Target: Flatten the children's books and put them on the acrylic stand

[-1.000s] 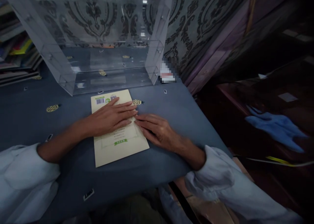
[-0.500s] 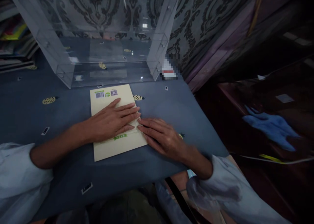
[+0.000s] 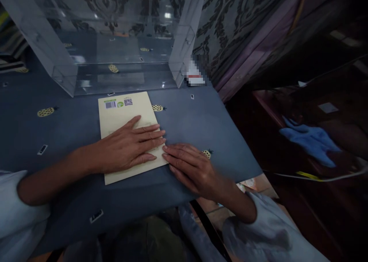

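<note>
A pale yellow booklet [image 3: 126,112] lies flat on the blue tablecloth, its barcode and QR code near the far edge. Across its middle my left hand [image 3: 126,145] rests palm down, fingers stretched out and a little spread toward the right edge. My right hand [image 3: 191,168] is at the booklet's lower right edge, its fingers pressed together and their tips touching that edge. Whether those fingers grip the booklet or only lie against it cannot be made out. The middle of the booklet is hidden under my left hand.
A clear acrylic shelf [image 3: 120,78] stands just behind the booklet. Stacked books [image 3: 13,59] sit at the far left. A white item [image 3: 195,78], partly blurred out, lies beside the shelf. A blue cloth [image 3: 312,141] lies off the table to the right.
The view has shifted, so the shelf and booklet appear further left and higher. My left hand now covers the green label near the booklet's lower part. My right hand has slid down slightly along the edge.
</note>
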A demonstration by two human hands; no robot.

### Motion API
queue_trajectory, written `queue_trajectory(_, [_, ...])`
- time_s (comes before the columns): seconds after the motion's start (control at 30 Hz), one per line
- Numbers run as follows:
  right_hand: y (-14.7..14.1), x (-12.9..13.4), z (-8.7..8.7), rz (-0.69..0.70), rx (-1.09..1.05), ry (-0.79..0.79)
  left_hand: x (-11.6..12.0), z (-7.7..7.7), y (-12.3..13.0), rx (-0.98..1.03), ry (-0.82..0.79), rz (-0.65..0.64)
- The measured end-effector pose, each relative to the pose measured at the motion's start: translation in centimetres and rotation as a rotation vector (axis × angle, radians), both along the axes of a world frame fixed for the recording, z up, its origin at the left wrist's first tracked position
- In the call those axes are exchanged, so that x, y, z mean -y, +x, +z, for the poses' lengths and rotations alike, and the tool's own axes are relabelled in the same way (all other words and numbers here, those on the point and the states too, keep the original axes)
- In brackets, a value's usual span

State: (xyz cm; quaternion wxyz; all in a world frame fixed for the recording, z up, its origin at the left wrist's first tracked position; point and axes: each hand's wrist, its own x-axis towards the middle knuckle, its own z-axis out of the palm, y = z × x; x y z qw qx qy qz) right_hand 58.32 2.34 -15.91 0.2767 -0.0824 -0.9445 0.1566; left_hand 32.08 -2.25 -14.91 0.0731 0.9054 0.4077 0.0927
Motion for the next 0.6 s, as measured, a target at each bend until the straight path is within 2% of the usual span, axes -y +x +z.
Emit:
queue_trajectory(0.17, [0.5,0.6,0.4,-0.013,0.020,-0.072,0.3,0.1,0.3,-0.006,-0.018,-0.004])
queue_trajectory(0.6, [1.2,1.2,0.3,0.010,-0.081,-0.091,1.6,0.3,1.5,0.025,-0.036,-0.062])
